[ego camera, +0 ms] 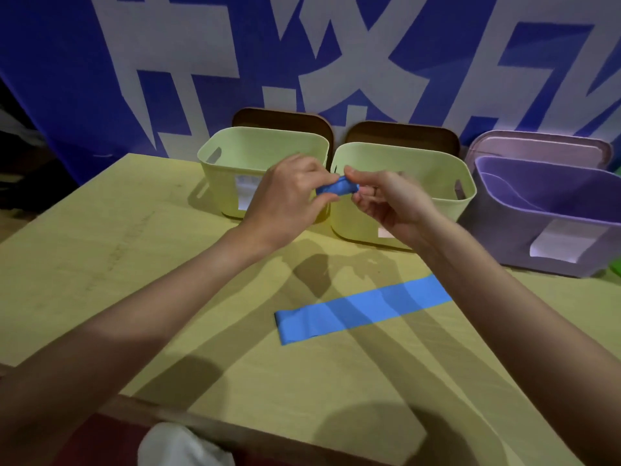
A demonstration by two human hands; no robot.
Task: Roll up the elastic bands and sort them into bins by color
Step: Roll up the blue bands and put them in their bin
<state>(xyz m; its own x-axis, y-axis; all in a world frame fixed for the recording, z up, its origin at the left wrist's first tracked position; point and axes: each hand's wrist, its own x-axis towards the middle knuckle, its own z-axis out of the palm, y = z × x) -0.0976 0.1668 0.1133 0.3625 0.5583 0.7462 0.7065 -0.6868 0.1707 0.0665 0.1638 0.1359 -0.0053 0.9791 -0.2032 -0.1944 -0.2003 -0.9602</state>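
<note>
- While both hands are raised above the wooden table [100,264], three bins stand in a row at its far edge: two pale green, one purple.
- Leftmost, the first green bin [235,153] has a white label on its front, partly hidden by the left hand; a brown lid [279,117] leans behind it.
- Left hand [289,200] pinches one end of a rolled blue elastic band [337,189] between thumb and curled fingers.
- Right hand [386,200] pinches the roll's other end; the roll is held in the air in front of the gap between the two green bins.
- Second green bin [420,173] sits just beside the first, with another brown lid [403,132] behind it; its label is mostly covered by the right wrist.
- Nearer the person, one flat blue elastic band [356,309] lies on the table, its right end hidden under the right forearm.
- Rightmost, the purple bin [544,213] is cut off by the frame edge; a purple lid [537,146] stands behind it.
- Two blue bands are visible in all.
</note>
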